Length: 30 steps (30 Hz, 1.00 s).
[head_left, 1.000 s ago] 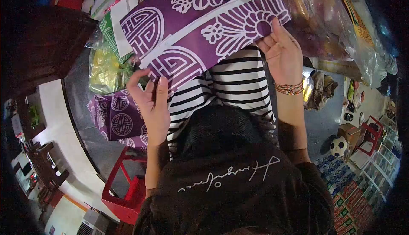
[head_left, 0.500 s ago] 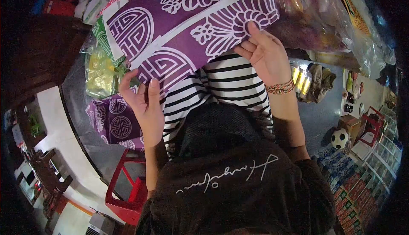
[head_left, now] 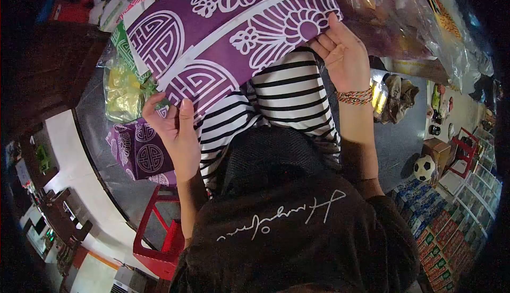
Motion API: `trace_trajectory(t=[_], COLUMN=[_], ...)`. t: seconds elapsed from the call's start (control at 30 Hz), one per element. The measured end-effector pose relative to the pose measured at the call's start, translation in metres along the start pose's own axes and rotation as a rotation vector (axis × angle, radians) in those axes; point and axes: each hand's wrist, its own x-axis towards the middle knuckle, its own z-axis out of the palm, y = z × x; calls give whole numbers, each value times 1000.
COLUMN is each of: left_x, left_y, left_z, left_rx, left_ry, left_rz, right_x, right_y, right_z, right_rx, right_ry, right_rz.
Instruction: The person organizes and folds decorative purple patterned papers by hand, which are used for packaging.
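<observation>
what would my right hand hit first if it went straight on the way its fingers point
Probably the purple patterned sheet; the right hand seems to touch its near edge, though depth is unclear.

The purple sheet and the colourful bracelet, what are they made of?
The purple sheet looks like smooth, fairly matte paper or thin plastic: it bends in one broad, mostly uncreased curve with crisp patterns. The colourful bracelet looks like dull, twisted thread or cord: small coloured flecks alternate along its strands.
</observation>
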Motion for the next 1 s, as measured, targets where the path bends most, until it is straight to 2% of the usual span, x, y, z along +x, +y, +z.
trace_trajectory(t=[0.13,0.2,0.33,0.5,0.57,0.77,0.83,0.9,0.93,1.0], left_x=[0,4,0,4,4,8,12,13,13,16], left_y=[3,-1,4,-2,7,3,-2,3,3,-2], left_z=[0,-3,-9,-12,-15,-19,-29,-38,-46,-52], left_rx=[89,27,-10,-21,42,-67,12,25,76,125], left_ry=[18,-33,-35,1,-16,-2,23,53,15,-20], left_rz=[-33,-10,-46,42,-48,-16,4,-59,-95,-80], right_x=[-1,-3,2,-6,-9,-11,-13,-15,-16,-22], right_y=[-1,-1,-6,-10,-12,-14,-19,-25,-25,-22], right_z=[9,15,6,10,6,-11,-19,-25,-25,-18], right_rx=[-40,-91,-44,-137,-228,-173,-159,-326,-409,-370], right_ry=[-37,17,-25,61,33,-74,-74,-14,-69,-114], right_rz=[-43,65,3,0,23,144,187,93,28,44])
